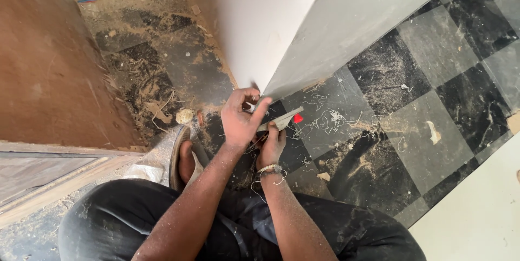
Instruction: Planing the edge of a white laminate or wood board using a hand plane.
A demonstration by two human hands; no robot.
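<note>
Bright, even daylight, soft shadows under the hands (254,125) (slightly motion-blurred), glare on the white panel (254,17).
</note>
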